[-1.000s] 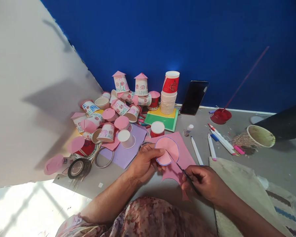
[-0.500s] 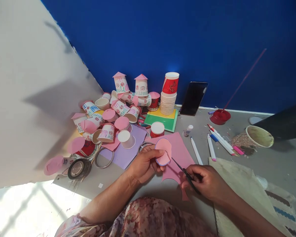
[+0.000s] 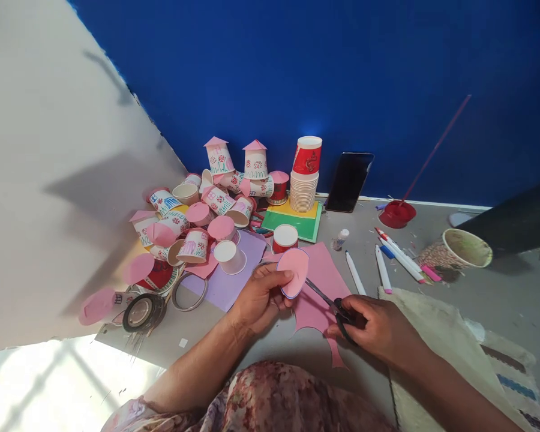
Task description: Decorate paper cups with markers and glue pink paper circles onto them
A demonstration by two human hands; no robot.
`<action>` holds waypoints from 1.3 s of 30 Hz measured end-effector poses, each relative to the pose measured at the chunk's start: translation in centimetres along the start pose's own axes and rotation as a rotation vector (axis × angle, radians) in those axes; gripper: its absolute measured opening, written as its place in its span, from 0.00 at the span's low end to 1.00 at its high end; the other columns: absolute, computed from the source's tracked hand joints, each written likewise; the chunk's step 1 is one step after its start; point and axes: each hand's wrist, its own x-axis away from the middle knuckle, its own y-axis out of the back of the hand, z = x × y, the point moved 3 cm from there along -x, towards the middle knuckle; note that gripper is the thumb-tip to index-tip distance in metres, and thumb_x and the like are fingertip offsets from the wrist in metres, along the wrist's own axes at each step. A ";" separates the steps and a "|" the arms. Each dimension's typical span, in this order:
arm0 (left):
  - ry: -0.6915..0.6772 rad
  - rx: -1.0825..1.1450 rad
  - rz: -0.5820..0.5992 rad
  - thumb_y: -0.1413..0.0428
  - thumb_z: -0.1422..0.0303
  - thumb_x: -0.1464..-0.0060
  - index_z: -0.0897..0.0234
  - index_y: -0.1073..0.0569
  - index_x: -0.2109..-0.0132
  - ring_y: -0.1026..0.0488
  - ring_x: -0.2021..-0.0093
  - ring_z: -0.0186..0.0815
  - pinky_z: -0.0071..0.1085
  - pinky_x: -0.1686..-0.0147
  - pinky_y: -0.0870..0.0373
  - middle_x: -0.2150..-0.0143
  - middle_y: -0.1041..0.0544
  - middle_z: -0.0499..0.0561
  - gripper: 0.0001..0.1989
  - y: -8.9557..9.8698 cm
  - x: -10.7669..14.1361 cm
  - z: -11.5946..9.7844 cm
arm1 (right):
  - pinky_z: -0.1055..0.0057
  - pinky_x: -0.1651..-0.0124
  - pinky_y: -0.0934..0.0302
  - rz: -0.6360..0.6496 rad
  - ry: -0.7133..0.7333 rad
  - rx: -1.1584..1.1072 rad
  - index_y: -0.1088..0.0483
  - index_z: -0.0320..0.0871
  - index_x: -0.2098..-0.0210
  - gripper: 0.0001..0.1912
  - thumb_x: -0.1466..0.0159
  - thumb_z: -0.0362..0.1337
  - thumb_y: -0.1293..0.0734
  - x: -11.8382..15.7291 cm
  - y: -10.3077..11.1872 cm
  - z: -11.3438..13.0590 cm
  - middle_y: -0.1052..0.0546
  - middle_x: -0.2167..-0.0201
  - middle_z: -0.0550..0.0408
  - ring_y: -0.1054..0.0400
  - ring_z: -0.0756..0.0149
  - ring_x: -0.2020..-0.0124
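Observation:
Between thumb and fingers, my left hand (image 3: 263, 297) pinches a pink paper circle (image 3: 296, 268) edged with a dark blue line. My right hand (image 3: 378, 327) is closed round the dark handles of a pair of scissors (image 3: 323, 294). The blade tips are at the right edge of the circle; whether they touch it I cannot tell. Beneath both hands lies a pink sheet of paper (image 3: 326, 273) with curved pieces cut out of its near edge. A red and white paper cup (image 3: 285, 238) stands just beyond the circle.
Paper cups with pink roofs (image 3: 218, 201) are heaped at the left, beside tape rolls (image 3: 141, 311). A cup stack (image 3: 305, 192) and a phone (image 3: 350, 182) stand by the blue wall. Markers (image 3: 400, 258), a tipped cup (image 3: 465, 248) and a cloth (image 3: 427, 336) are on the right.
The scissors have moved slightly, and their blades now look further apart at the circle's edge. The circle has turned a little in my left hand. The camera view has shifted slightly.

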 end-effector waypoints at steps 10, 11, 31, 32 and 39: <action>-0.127 -0.281 -0.082 0.34 0.60 0.48 0.68 0.24 0.68 0.38 0.84 0.24 0.21 0.83 0.47 0.81 0.28 0.46 0.14 0.4 0.2 -0.1 | 0.68 0.69 0.45 -0.082 -0.052 0.223 0.29 0.47 0.68 0.10 0.35 0.45 0.32 0.0 0.1 -1.3 0.20 0.73 0.55 0.24 0.59 0.72; -0.128 -0.289 -0.072 0.34 0.60 0.47 0.68 0.23 0.67 0.37 0.84 0.24 0.22 0.83 0.45 0.80 0.27 0.46 0.14 0.3 0.3 -0.1 | 0.67 0.69 0.45 -0.070 -0.066 0.241 0.28 0.46 0.67 0.10 0.35 0.45 0.32 -0.1 0.1 -1.3 0.19 0.72 0.54 0.23 0.58 0.71; -0.111 -0.239 -0.068 0.33 0.68 0.51 0.65 0.34 0.49 0.21 0.78 0.39 0.34 0.77 0.23 0.71 0.18 0.51 0.25 -1.2 0.9 0.2 | 0.57 0.53 0.35 -0.088 0.067 0.491 0.23 0.44 0.51 0.14 0.37 0.36 0.29 0.6 -0.3 -0.4 0.20 0.57 0.47 0.28 0.49 0.54; -0.106 -0.260 -0.063 0.34 0.68 0.51 0.65 0.34 0.48 0.23 0.79 0.38 0.33 0.78 0.24 0.72 0.18 0.50 0.25 -1.2 0.9 0.3 | 0.58 0.53 0.35 -0.083 0.058 0.486 0.23 0.44 0.52 0.13 0.37 0.36 0.29 0.5 -0.3 -0.3 0.21 0.57 0.47 0.28 0.49 0.54; -0.151 -0.407 -0.135 0.34 0.69 0.52 0.64 0.31 0.49 0.29 0.82 0.29 0.22 0.80 0.35 0.78 0.23 0.43 0.23 -1.3 1.0 0.1 | 0.67 0.65 0.40 0.049 -0.081 0.306 0.25 0.45 0.59 0.05 0.33 0.36 0.33 0.1 -0.5 -0.8 0.24 0.58 0.48 0.26 0.61 0.66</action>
